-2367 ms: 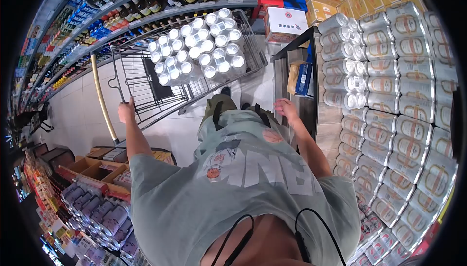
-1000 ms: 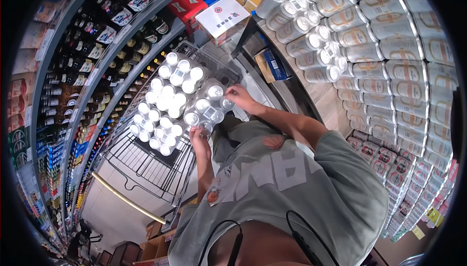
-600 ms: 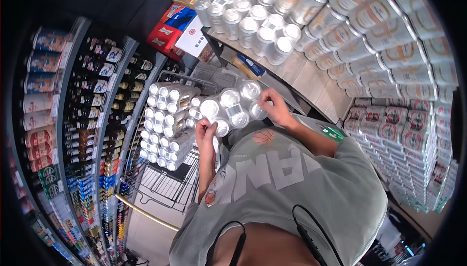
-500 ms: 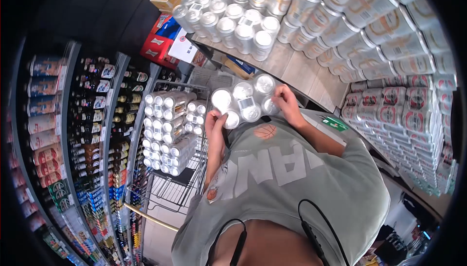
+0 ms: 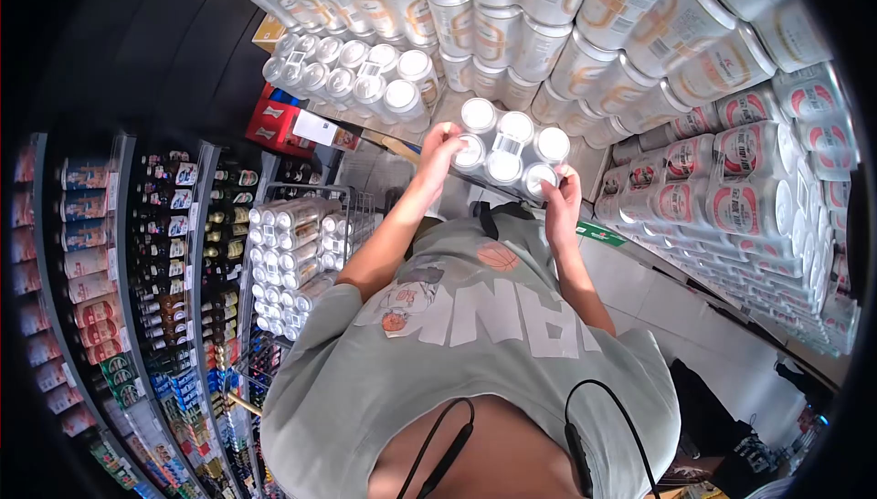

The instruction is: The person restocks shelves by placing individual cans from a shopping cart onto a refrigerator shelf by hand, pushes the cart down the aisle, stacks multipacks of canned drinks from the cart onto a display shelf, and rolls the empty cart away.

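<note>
A shrink-wrapped pack of silver beer cans [image 5: 505, 168] is held in front of my chest, can tops facing up. My left hand [image 5: 442, 146] grips its left end, fingers at the near-left can. My right hand [image 5: 565, 192] holds the near-right corner with thumb and fingers. The pack is over the front of a wooden display shelf [image 5: 592, 141]; whether it touches the wood I cannot tell. Left of it, matching packs [image 5: 370, 88] stand on the same shelf. Behind rises a tall stack of white-and-gold cans [image 5: 498, 29].
A wire cart [image 5: 352, 211] with more can packs [image 5: 283, 257] stands at my left. Bottle and can shelves [image 5: 174, 252] line the far left. Red-and-silver can packs [image 5: 722, 179] are stacked at the right. A red box [image 5: 272, 118] lies beyond the cart.
My body and view have turned right toward the shelf. Both hands have carried the can pack away from the cart and out over the shelf's front.
</note>
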A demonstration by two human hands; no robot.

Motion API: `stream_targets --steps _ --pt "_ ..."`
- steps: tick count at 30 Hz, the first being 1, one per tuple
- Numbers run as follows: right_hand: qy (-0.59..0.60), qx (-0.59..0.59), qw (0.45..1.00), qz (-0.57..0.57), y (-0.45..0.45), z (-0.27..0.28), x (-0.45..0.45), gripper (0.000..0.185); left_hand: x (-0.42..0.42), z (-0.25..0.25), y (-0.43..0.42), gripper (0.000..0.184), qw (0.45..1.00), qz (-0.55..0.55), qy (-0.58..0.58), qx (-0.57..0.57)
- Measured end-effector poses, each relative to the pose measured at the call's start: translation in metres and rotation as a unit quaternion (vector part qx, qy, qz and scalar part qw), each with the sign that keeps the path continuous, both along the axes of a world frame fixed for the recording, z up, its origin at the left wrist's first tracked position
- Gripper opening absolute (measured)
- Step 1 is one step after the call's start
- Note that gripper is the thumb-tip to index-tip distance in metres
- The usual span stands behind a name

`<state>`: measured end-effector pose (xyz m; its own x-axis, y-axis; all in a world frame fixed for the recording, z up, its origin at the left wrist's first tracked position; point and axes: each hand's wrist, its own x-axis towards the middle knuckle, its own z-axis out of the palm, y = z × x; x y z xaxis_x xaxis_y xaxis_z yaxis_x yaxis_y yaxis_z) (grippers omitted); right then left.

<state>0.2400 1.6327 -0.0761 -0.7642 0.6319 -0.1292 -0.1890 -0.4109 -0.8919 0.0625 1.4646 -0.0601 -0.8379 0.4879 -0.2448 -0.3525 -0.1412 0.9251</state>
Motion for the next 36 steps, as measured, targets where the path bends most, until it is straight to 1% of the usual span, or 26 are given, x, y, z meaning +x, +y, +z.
stream_targets --steps 1,3,5,6,7,9,10,11,13,14,16,17,19,20,21,23,24,25,27,28,30,31,32,34,35,36 --pt "-0.006 0.013 1.000 -0.003 -0.005 0.007 -0.001 0.038 -0.005 -0.004 0.000 0.020 1.000 -0.002 -0.026 -0.002" --pt "-0.003 0.008 1.000 -0.019 -0.004 -0.011 -0.010 0.042 -0.016 -0.012 0.005 0.020 1.000 -0.015 -0.018 0.001" --pt "0.039 0.024 0.998 -0.038 -0.006 -0.023 -0.019 0.044 -0.018 -0.016 0.008 0.021 1.000 0.014 0.007 -0.019" --pt "0.045 0.029 0.998 -0.037 -0.006 -0.024 -0.022 0.045 -0.014 -0.017 0.006 0.038 0.998 0.034 0.035 -0.044" --pt "0.044 0.030 0.998 -0.029 -0.006 -0.022 -0.025 0.045 -0.007 -0.017 0.006 0.038 0.998 0.042 0.033 -0.043" --pt "0.045 -0.009 0.999 -0.025 -0.010 -0.016 -0.032 0.044 0.011 -0.014 0.001 0.062 0.988 0.124 -0.007 -0.089" --pt "0.046 -0.009 0.999 -0.016 -0.012 -0.011 -0.037 0.044 0.014 -0.019 -0.007 0.080 0.992 0.096 -0.058 -0.063" --pt "0.047 -0.004 0.999 -0.024 -0.012 -0.008 -0.043 0.043 0.014 -0.019 -0.009 0.080 0.991 0.105 -0.058 -0.061" --pt "0.048 0.003 0.999 -0.023 -0.017 -0.007 -0.052 0.043 0.018 -0.017 -0.013 0.068 0.963 0.163 -0.209 -0.039" --pt "0.049 0.007 0.998 -0.035 -0.019 -0.009 -0.057 0.043 0.015 -0.015 -0.014 0.068 0.962 0.173 -0.209 -0.034" --pt "0.053 0.014 0.998 -0.033 -0.022 -0.011 -0.066 0.044 0.000 -0.011 -0.017 0.052 0.954 0.133 -0.255 0.087" --pt "0.053 0.007 0.998 -0.036 -0.024 -0.012 -0.070 0.044 -0.005 -0.013 -0.018 0.052 0.953 0.144 -0.250 0.093" --pt "0.060 0.000 0.998 -0.026 -0.028 -0.011 -0.082 0.044 -0.016 -0.018 -0.015 0.038 0.957 0.143 -0.232 0.103" --pt "0.056 0.004 0.998 -0.035 -0.029 -0.011 -0.086 0.043 -0.020 -0.021 -0.015 0.045 0.958 0.140 -0.225 0.107" --pt "0.051 0.008 0.998 -0.045 -0.030 -0.011 -0.089 0.042 -0.020 -0.021 -0.016 0.045 0.957 0.149 -0.222 0.110" --pt "0.058 0.019 0.997 -0.047 -0.028 -0.015 -0.093 0.041 -0.021 -0.020 -0.017 0.078 0.962 0.146 -0.211 0.089" --pt "0.064 0.018 0.997 -0.034 -0.027 -0.013 -0.092 0.041 -0.021 -0.026 -0.017 0.113 0.963 0.153 -0.209 0.078" --pt "0.070 0.019 0.997 -0.022 -0.026 -0.012 -0.090 0.041 -0.021 -0.032 -0.018 0.113 0.962 0.154 -0.210 0.079" --pt "0.069 0.028 0.997 -0.016 -0.027 -0.009 -0.091 0.040 -0.023 -0.032 -0.017 0.126 0.968 0.147 -0.190 0.066" --pt "0.070 0.042 0.996 -0.026 -0.027 -0.011 -0.090 0.039 -0.024 -0.028 -0.016 0.126 0.967 0.154 -0.190 0.076" --pt "0.062 0.055 0.996 -0.023 -0.023 -0.025 -0.090 0.040 -0.018 -0.020 -0.022 0.117 0.971 0.145 -0.189 -0.003" --pt "0.063 0.060 0.996 -0.004 -0.019 -0.034 -0.092 0.040 -0.017 -0.023 -0.027 0.117 0.968 0.163 -0.190 0.006" --pt "0.065 0.102 0.992 -0.016 -0.016 -0.043 -0.093 0.037 -0.016 -0.028 -0.034 0.101 0.978 0.141 -0.151 -0.032" --pt "0.055 0.155 0.986 -0.018 -0.016 -0.043 -0.090 0.031 -0.002 -0.051 -0.052 0.076 0.987 0.110 -0.082 -0.083" --pt "0.025 0.172 0.985 -0.016 -0.018 -0.039 -0.087 0.031 0.011 -0.075 -0.065 0.076 0.983 0.134 -0.095 -0.078" --pt "-0.003 0.196 0.981 -0.011 -0.018 -0.038 -0.081 0.034 0.027 -0.111 -0.080 0.069 0.990 0.040 -0.074 -0.112"
